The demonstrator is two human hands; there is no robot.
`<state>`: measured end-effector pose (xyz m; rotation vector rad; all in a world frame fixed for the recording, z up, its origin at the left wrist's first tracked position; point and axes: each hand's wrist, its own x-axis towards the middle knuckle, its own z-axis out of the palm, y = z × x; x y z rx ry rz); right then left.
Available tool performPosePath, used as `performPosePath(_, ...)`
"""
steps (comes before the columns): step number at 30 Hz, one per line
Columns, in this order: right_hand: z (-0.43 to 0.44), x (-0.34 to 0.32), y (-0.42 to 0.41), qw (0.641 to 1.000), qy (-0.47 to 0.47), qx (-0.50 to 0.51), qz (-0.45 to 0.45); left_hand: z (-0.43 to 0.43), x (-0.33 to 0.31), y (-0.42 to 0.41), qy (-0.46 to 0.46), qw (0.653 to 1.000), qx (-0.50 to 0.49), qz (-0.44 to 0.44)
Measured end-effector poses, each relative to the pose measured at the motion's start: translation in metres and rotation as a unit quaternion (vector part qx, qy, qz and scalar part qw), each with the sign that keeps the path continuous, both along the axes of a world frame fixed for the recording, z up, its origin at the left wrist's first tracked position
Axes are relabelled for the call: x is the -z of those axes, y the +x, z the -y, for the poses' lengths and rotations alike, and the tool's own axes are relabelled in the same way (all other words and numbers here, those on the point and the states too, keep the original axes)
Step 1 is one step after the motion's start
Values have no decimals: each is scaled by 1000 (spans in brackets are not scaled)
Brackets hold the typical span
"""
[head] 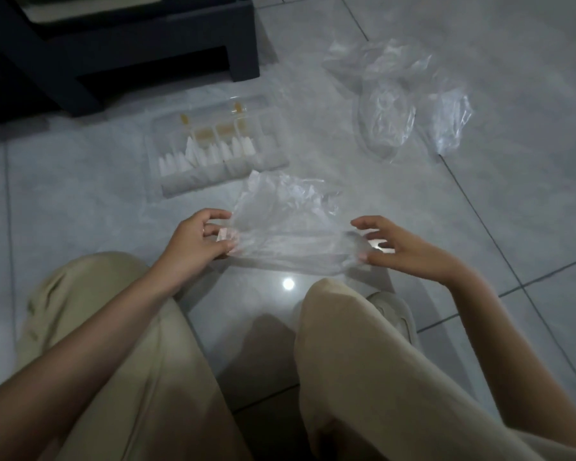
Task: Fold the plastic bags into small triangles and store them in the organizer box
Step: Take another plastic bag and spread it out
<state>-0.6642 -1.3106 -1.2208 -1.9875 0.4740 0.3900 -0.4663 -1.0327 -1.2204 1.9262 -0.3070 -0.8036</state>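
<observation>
Our left hand pinches one end of the crumpled clear plastic bag over the grey tiled floor, by the near right corner of the clear compartmented organizer box. Our right hand, fingers spread, touches its other end.

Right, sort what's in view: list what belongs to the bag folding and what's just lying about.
Belongs to the job:
clear bag, pinched by the left hand and touched by the right hand
organizer box
folded triangles inside it
pile of unfolded bags on the floor

Just lying about:
dark furniture behind the box
pale shoe by the right leg
</observation>
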Motion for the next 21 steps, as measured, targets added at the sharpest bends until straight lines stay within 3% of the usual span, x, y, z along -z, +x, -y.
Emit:
performPosePath(4, 8, 10, 29, 993, -27, 94, 65, -1, 5, 10, 116, 991, 70, 12)
performPosePath(6, 11, 19, 44, 989, -88, 86, 82, 6, 9, 15, 129, 991, 45, -8)
performPosePath(9, 9, 33, 67, 987, -123, 63, 80, 25, 14, 27, 100, 995, -24, 4)
performPosePath(13, 9, 44, 87, 986, -121, 23, 110, 52, 28, 43, 19, 997, -62, -42)
performPosePath(17, 8, 39, 86, 991, -60, 81, 93, 65, 37, 38, -21, 998, -47, -18)
performPosePath(21, 7, 40, 73, 989, -72, 96, 92, 66, 42, 33, -31, 997, -53, 46)
